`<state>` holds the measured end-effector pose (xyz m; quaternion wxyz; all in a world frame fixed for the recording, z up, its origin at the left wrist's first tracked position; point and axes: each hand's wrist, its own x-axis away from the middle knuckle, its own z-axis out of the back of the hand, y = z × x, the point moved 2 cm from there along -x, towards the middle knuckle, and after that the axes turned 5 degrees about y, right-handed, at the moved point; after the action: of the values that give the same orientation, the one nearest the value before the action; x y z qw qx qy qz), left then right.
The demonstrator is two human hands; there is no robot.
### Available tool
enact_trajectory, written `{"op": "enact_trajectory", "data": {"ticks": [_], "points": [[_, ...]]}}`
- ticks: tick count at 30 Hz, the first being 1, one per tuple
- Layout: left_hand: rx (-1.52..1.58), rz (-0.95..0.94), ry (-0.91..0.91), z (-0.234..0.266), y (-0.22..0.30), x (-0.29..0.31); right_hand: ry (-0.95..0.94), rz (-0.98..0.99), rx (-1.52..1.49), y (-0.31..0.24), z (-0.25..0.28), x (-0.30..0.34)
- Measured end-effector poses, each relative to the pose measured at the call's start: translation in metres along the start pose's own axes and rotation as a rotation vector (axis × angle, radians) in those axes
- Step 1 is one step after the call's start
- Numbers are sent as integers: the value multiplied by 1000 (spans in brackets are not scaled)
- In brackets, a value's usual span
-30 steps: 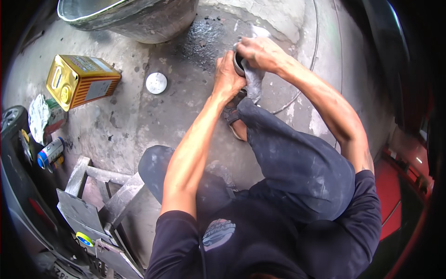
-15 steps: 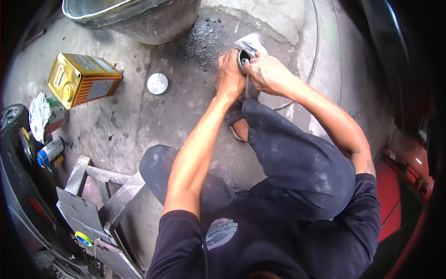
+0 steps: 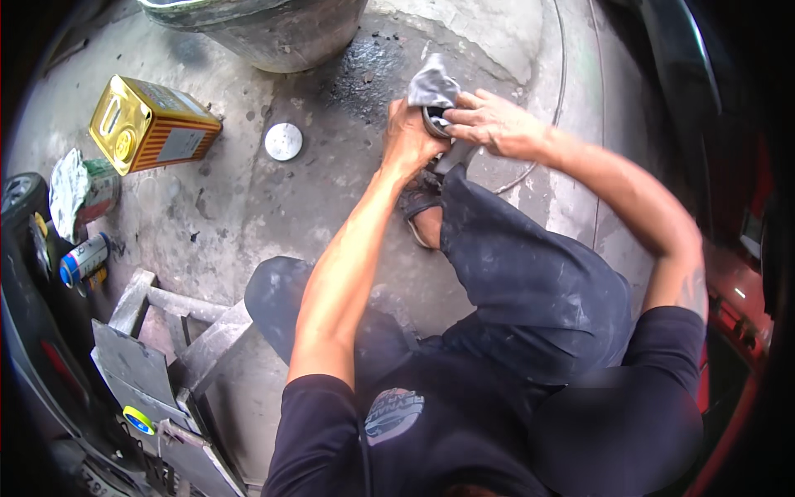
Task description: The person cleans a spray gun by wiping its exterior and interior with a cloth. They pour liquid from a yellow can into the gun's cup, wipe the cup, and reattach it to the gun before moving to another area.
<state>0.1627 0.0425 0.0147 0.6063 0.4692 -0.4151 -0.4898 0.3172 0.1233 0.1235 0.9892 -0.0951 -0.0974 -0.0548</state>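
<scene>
A round cup [image 3: 431, 131] with a dark inside is in front of my right knee, its mouth facing up. My left hand [image 3: 406, 139] wraps round its left side. Across its far rim lies a crumpled grey-white rag [image 3: 433, 84]. My right hand [image 3: 499, 126] is at the cup's right side, fingers stretched and apart, fingertips at the mouth. Something small and pale shows by those fingertips; I cannot make out what it is. The cup's lower part is hidden by my hands and leg.
A round white lid [image 3: 283, 142] lies on the concrete left of my hands. Farther left are a gold rectangular tin [image 3: 153, 124], an opened can [image 3: 100, 189] and a blue-white spray can [image 3: 84, 260]. A large dark tub [image 3: 281, 37] stands ahead. A wooden stand [image 3: 211, 352] is near my left knee.
My right hand has loosened from a closed grip and shifted right, its fingers now spread. The rag has moved up and left, over the cup's far rim. My left hand keeps its hold.
</scene>
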Motion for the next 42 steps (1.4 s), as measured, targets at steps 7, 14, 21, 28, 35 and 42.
{"op": "enact_trajectory", "data": {"ticks": [7,14,21,28,35,42], "points": [[48,-133,86,-3,0,5,-194,459,697,31,14,-18],[-194,-96,164,-3,5,10,169,-670,-720,-18,0,-45],[-191,-69,111,2,9,3,766,-1201,-1375,1,-32,-35],[6,-162,163,14,4,-6,773,-767,-906,21,-11,7],[4,-226,129,22,8,1,974,-762,-1766,-4,-85,-49],[139,-84,46,19,9,0,1093,-812,-1902,-10,-141,-47]]}}
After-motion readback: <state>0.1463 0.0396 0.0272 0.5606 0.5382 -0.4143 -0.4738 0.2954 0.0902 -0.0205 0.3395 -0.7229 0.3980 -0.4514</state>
